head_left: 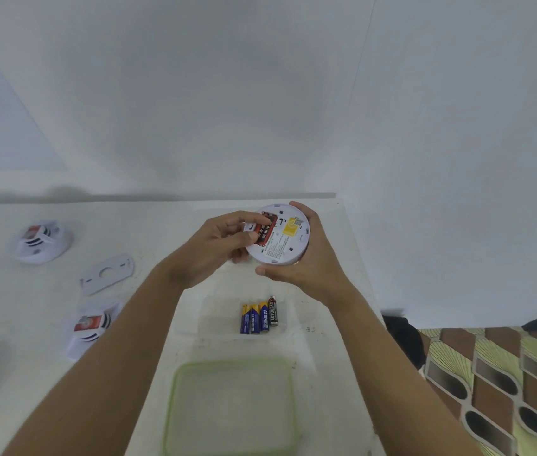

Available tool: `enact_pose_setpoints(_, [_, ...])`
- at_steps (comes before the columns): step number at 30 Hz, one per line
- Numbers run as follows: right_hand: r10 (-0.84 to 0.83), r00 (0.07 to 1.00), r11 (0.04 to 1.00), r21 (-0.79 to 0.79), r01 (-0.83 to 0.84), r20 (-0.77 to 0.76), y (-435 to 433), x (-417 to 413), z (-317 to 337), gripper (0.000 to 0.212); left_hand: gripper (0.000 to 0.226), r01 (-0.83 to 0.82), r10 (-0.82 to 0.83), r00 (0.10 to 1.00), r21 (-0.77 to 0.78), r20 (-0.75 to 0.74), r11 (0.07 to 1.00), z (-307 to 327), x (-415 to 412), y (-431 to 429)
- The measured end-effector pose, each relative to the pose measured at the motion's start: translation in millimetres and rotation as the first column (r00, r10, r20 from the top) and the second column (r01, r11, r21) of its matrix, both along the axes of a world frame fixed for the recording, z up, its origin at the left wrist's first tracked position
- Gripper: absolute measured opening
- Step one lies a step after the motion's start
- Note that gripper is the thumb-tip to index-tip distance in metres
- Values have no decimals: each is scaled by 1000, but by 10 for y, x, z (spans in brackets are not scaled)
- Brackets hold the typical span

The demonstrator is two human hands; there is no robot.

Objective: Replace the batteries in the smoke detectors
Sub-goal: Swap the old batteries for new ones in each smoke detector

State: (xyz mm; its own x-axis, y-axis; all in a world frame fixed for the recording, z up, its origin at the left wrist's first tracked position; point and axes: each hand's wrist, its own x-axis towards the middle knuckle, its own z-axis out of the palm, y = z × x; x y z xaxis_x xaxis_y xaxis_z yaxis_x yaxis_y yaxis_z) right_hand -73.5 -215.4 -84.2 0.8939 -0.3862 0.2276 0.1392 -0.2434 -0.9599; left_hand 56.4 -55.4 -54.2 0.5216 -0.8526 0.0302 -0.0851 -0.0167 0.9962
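White counter (148,225): batteries (258,315), green-rimmed lid (232,409), mounting plate (107,273) below held smoke detector (285,238)

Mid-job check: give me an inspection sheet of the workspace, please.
Surface: white table, some specks.
Job's things: smoke detector held back-up, red batteries in its compartment; four loose batteries on table.
Clutter: far detector, near detector, mounting plate, green-rimmed lid.
Grippers: left hand pinches red batteries; right hand grips smoke detector.
Cables: nothing seen.
Surroundings: white wall, patterned floor right.
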Motion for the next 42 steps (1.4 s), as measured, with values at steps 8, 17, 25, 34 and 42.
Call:
enact_pose_setpoints(8, [14, 1000, 999, 49, -13, -19, 532, 90, 117, 100, 14, -249, 253, 956, -46, 151, 967, 100, 2, 526])
enact_pose_setpoints(17, [38, 995, 999, -18, -40, -97, 1066, 170, 148, 98, 22, -639, 234, 695, 435, 680, 634, -395, 670, 1431])
enact_pose_setpoints(25, [104, 989, 994, 30, -101, -109, 1425, 199, 90, 97, 76, -544, 123, 807, 647, 578, 534, -494, 904, 1874])
enact_pose_setpoints(34, [130, 983, 988, 97, -118, -127, 1673, 212, 74, 96, 77, -648, 179, 711, 534, 680, 544, -465, 900, 1899])
enact_pose_setpoints(42, [195, 976, 976, 118, -183, -95, 1793, 187, 106, 94, 57, -585, 479, 721, 69, 500, 808, 81, 446, 1927])
